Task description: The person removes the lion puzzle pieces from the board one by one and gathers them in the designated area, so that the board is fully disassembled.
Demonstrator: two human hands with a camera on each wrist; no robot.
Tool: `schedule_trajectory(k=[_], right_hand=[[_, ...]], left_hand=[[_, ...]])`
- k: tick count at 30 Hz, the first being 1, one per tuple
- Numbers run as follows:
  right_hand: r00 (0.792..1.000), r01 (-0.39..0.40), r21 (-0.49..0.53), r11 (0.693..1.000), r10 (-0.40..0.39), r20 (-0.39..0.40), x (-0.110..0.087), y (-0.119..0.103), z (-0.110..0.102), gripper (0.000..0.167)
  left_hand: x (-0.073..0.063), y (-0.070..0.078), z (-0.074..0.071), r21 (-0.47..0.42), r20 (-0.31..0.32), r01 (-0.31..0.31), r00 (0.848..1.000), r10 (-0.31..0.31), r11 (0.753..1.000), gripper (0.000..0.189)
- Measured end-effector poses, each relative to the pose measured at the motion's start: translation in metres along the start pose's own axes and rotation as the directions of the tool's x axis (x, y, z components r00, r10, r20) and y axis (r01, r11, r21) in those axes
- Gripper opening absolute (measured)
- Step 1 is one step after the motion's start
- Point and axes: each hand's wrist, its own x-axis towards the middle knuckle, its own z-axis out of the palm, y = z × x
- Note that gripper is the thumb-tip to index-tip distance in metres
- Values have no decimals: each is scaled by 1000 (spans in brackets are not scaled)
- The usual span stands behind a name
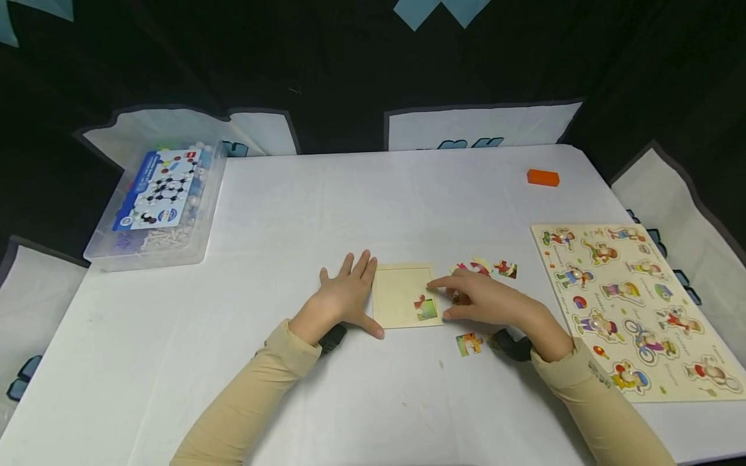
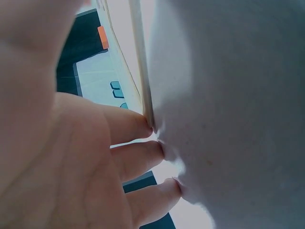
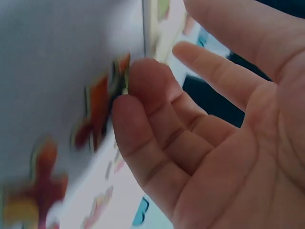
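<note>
A square wooden puzzle board (image 1: 399, 291) lies on the white table, with a fitted green-and-red puzzle piece (image 1: 427, 309) at its lower right. My left hand (image 1: 344, 294) rests flat at the board's left edge, fingers spread and thumb toward the near corner. In the left wrist view its fingertips (image 2: 143, 126) press on the cloth by the edge. My right hand (image 1: 484, 298) is at the right edge, index finger stretched onto the board. Its other fingers are curled against a small puzzle piece (image 3: 123, 76), partly hidden by the fingertips.
Loose puzzle pieces (image 1: 506, 269) lie beyond the right hand, and another piece (image 1: 469, 344) lies nearer. A large picture puzzle board (image 1: 632, 310) is at the right. An orange block (image 1: 543, 178) stands at the back right, a clear plastic box (image 1: 163, 200) at the back left.
</note>
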Motion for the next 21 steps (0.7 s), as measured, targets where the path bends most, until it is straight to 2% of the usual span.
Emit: schedule_trajectory(k=[6,16,21], right_hand=[[999,27,-27,999,-26,26,12,-4,6,52],[999,32,0,999,-32,22,14,-7,13,33],[1000,16,-28,999,-15,18,13,-6,16,45]], left_hand=[[0,0,0,-6,-2,0,1000,0,1000,131],[1,0,0,0,-3,1,1000,-1,1000,131],[2,-1,2,7,0,-2,1000,2,1000,132]])
